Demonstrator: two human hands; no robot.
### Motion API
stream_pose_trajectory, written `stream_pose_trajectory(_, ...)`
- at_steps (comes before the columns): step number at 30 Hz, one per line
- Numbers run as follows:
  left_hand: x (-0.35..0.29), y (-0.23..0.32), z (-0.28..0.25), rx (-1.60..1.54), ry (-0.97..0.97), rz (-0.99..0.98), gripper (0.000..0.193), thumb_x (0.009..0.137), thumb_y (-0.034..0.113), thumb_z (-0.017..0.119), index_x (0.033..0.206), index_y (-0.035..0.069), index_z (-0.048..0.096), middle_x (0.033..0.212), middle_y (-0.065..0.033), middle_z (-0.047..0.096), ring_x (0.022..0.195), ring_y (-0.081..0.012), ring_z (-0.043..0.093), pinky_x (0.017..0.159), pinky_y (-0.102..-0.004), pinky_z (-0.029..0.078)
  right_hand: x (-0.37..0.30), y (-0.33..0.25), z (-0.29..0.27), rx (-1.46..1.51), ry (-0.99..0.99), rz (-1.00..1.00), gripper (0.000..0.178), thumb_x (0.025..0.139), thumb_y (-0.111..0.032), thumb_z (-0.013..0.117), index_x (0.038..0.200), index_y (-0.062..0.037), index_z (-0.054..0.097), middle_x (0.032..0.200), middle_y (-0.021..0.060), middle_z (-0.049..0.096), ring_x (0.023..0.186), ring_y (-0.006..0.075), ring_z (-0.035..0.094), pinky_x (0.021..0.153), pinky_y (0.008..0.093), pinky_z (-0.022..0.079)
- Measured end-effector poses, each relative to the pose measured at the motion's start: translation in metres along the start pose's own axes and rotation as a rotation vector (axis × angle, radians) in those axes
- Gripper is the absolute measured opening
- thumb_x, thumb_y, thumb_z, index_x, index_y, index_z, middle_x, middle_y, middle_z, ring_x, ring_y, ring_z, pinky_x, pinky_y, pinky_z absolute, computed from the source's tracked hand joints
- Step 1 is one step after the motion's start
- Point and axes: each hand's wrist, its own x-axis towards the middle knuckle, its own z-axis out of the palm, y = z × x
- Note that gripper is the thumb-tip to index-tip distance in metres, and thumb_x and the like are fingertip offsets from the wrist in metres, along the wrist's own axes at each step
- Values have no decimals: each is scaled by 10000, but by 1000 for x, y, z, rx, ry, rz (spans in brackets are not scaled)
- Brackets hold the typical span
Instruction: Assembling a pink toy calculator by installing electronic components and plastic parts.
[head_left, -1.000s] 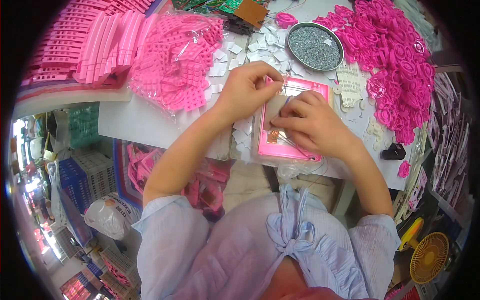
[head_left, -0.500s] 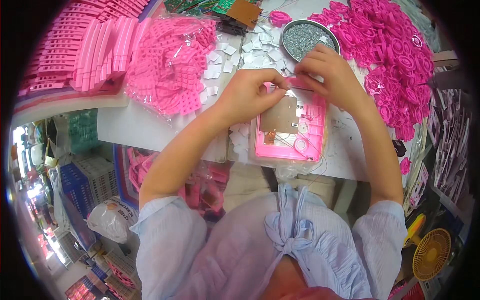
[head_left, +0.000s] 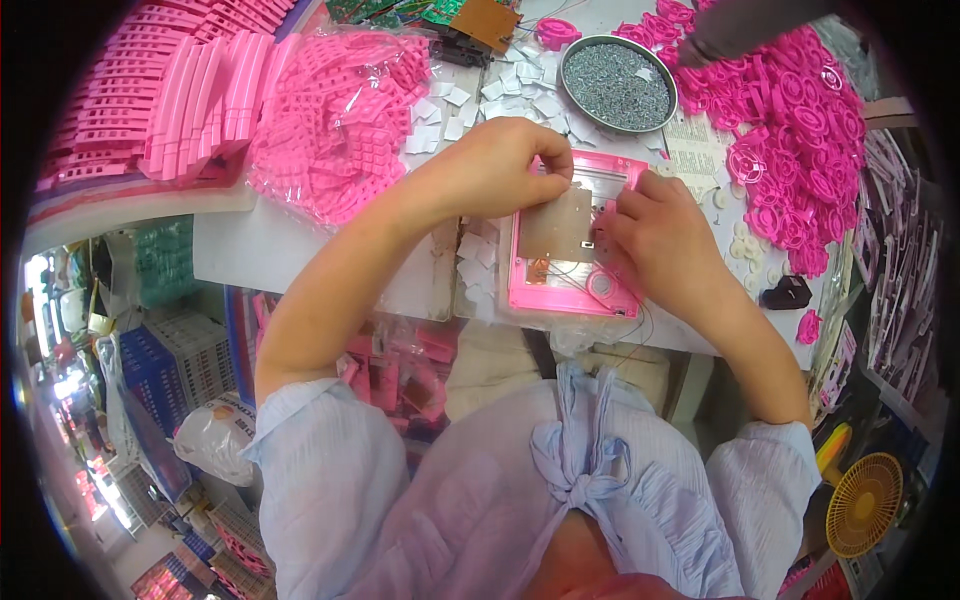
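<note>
A shallow pink plastic casing [head_left: 575, 302] lies on the table in front of me, with thin wires and a round ring moulded inside. Over its left half sits a flat brownish board [head_left: 555, 228]. My left hand [head_left: 515, 168] is closed in a pinch at the board's upper edge; what is between the fingertips is hidden. My right hand [head_left: 668, 235] reaches over the casing's right side with curled fingers beside the board. Its fingertips, and anything in them, are mostly out of sight.
A round tray of small screws [head_left: 618, 85] stands behind the casing. Pink round parts [head_left: 800, 180] are heaped at right, near a black block [head_left: 787, 292]. Bagged pink keypads [head_left: 340, 130] and white paper squares [head_left: 525, 90] lie left. A dark grey rod-shaped thing [head_left: 750, 30] hangs at top right.
My right hand has drawn back from beside the screw tray to the casing's right side. My left hand has shifted slightly up and left. The dark rod-shaped thing has appeared at top right.
</note>
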Motion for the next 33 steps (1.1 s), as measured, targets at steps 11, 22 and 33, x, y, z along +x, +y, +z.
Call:
stream_pose_trajectory(11, 20, 5, 39, 623, 166, 377, 47, 785, 151, 673, 742, 135, 670, 804, -18, 627, 913, -250, 592, 865, -467, 374, -18, -18, 22, 256, 227, 228, 98, 752, -80, 736, 800, -57, 654, 778, 88, 597, 788, 295, 565, 694, 415, 479)
stream_pose_trajectory(22, 51, 41, 44, 822, -341, 299, 80, 735, 94, 688, 784, 55, 739, 832, -118, 709, 847, -311, 700, 733, -443, 539, -16, -17, 14, 301, 262, 287, 100, 764, -46, 718, 855, -37, 677, 847, 106, 614, 826, 314, 564, 735, 427, 487)
stream_pose_trajectory(33, 65, 25, 23, 571, -263, -61, 144, 741, 157, 755, 832, 45, 750, 827, -163, 732, 828, -330, 713, 767, -433, 558, -1, -2, 9, 188, 52, 326, 156, 833, -54, 666, 987, -36, 659, 843, 159, 635, 906, 356, 594, 781, 439, 492)
